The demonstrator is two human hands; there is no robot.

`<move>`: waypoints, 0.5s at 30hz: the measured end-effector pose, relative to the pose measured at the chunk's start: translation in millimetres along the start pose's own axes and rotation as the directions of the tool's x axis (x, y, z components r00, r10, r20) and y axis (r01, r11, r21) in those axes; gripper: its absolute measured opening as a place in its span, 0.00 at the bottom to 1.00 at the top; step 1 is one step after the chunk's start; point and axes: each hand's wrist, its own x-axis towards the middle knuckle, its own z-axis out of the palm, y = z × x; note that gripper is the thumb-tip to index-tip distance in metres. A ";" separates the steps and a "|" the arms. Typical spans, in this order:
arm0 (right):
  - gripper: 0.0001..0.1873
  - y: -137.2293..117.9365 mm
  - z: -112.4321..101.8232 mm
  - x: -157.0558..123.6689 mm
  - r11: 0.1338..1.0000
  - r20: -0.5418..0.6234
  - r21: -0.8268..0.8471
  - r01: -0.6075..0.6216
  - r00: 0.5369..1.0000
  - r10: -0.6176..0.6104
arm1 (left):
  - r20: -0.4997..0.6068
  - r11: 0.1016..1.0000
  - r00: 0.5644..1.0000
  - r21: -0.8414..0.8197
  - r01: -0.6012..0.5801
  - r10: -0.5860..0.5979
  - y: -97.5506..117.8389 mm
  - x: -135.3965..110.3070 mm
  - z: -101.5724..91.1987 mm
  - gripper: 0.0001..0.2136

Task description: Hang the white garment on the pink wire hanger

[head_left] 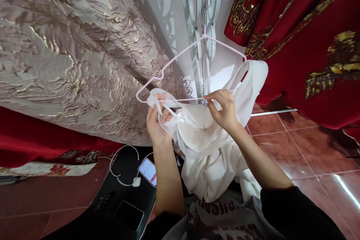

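Note:
A pale pink clothes hanger point(204, 36) hangs upright by its metal hook. One shoulder of a white dress point(213, 165) is draped over the hanger's right end, and its body falls in folds toward my lap. My left hand point(159, 120) is closed around the dress's other shoulder strap, just below the hanger's left end, with fingers showing through the loop. That left end of the hanger has no fabric over it. With thumb and fingertips, my right hand point(223, 108) pinches the hanger's thin lower bar near its middle.
Cream brocade fabric point(84, 45) fills the left side, and red embroidered garments point(303, 52) hang at right. White curved metalwork point(198, 7) stands behind the hanger. A lit phone point(147, 172), white cable and dark phone point(129, 215) lie on a black surface. Red tiles point(303, 146) cover the floor.

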 end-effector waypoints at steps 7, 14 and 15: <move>0.13 -17.1 -26.4 0.8 0.989 0.118 0.135 0.055 0.991 -0.071 | 0.139 0.964 0.960 0.081 -0.255 0.243 -14.8 -17.4 25.7 0.07; 0.20 34.1 -91.0 10.3 0.933 -0.490 0.074 -0.353 0.802 0.342 | 0.157 0.946 0.954 0.166 -0.279 0.254 -17.4 -19.0 25.2 0.13; 0.20 43.7 -95.2 13.1 0.914 -0.391 0.115 -0.388 0.828 0.401 | 0.157 0.947 0.956 0.165 -0.274 0.249 -18.1 -19.0 24.6 0.13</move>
